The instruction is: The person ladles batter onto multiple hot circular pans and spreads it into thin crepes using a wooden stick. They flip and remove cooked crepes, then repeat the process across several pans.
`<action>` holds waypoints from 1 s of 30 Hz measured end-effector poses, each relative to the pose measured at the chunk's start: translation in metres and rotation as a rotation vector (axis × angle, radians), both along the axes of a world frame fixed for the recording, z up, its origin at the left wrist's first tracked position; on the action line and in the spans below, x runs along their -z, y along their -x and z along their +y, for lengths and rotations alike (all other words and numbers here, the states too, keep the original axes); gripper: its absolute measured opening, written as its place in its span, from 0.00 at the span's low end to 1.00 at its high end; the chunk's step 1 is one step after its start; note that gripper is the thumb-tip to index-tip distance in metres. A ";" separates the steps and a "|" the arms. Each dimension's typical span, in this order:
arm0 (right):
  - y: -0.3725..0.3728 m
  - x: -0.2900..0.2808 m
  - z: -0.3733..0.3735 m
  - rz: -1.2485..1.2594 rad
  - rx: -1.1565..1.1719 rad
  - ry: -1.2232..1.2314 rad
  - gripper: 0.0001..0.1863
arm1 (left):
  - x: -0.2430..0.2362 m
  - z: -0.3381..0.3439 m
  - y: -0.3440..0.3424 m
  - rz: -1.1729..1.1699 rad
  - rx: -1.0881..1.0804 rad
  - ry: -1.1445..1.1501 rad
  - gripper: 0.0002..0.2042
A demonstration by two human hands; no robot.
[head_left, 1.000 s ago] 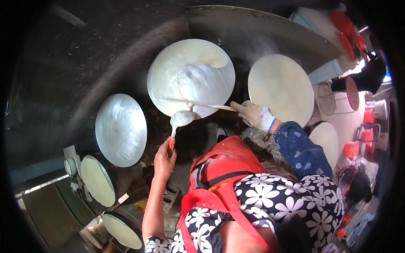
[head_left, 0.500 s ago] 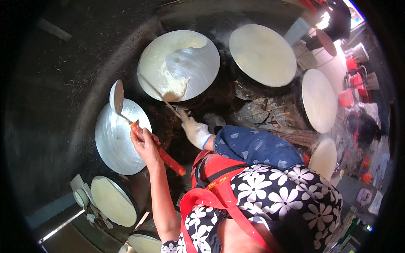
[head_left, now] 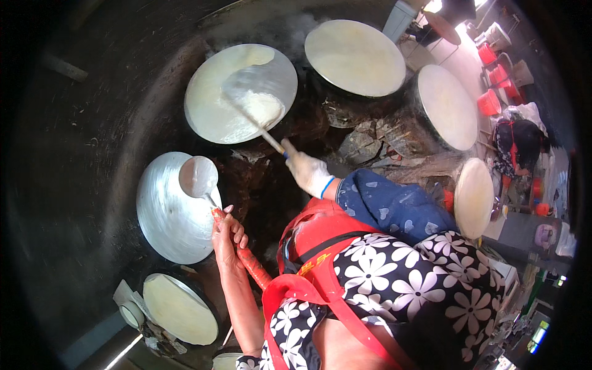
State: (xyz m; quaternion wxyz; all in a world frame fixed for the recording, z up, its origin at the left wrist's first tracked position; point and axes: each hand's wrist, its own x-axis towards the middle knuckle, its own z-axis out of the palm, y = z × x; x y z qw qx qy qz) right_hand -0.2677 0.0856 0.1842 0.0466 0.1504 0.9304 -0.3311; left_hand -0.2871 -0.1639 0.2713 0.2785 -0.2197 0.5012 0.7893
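My left hand (head_left: 229, 237) grips the red-wrapped handle of a metal ladle (head_left: 196, 177), whose bowl is over a shiny silver round griddle (head_left: 161, 219) at left; whether it touches the metal I cannot tell. My right hand (head_left: 308, 172), in a pale glove with a blue cuff, holds a long thin spreader (head_left: 259, 127). Its far end lies in white batter (head_left: 259, 108) on the upper middle griddle (head_left: 206, 105), where part of the bare metal shows through.
Several griddles bearing pale rounds (head_left: 354, 55) surround me on a sooty stove (head_left: 364, 145). A dark curved wall (head_left: 80, 160) rises at left. At right are red buckets (head_left: 489, 102) and another person (head_left: 518, 142) bending low in patterned clothing.
The view has shifted. The ladle has come away from the middle griddle to the left one. My right hand has swung the spreader, and the white batter mass on the middle griddle has spread.
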 end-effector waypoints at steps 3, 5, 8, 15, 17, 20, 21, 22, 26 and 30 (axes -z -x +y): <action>-0.021 0.007 0.007 -0.085 -0.179 -0.166 0.30 | -0.002 0.003 0.000 -0.037 0.010 -0.015 0.12; -0.033 0.008 0.024 -0.151 -0.161 -0.219 0.30 | -0.007 0.002 -0.003 -0.053 -0.016 -0.013 0.12; -0.031 0.001 0.070 -0.159 -0.059 -0.175 0.29 | -0.010 0.003 -0.001 -0.048 -0.031 0.007 0.12; 0.025 -0.013 0.107 -0.004 -0.104 0.080 0.28 | -0.016 0.023 0.019 -0.044 -0.026 0.047 0.15; 0.019 -0.015 0.112 -0.049 -0.292 0.050 0.28 | -0.016 0.029 0.023 -0.048 -0.013 0.066 0.15; -0.014 -0.016 0.128 -0.125 -0.407 -0.040 0.28 | -0.020 0.045 0.027 -0.050 -0.025 0.101 0.14; -0.018 -0.014 0.138 -0.149 -0.393 -0.059 0.28 | -0.022 0.050 0.028 -0.051 -0.039 0.115 0.14; -0.018 -0.011 0.149 -0.166 -0.355 -0.067 0.28 | -0.023 0.054 0.028 -0.059 -0.051 0.121 0.14; 0.020 -0.002 0.170 -0.036 -0.191 -0.051 0.26 | -0.025 0.069 0.030 -0.088 -0.080 0.131 0.14; 0.088 -0.017 0.163 -0.097 -0.098 -0.016 0.24 | -0.023 0.075 0.034 -0.081 -0.095 0.115 0.14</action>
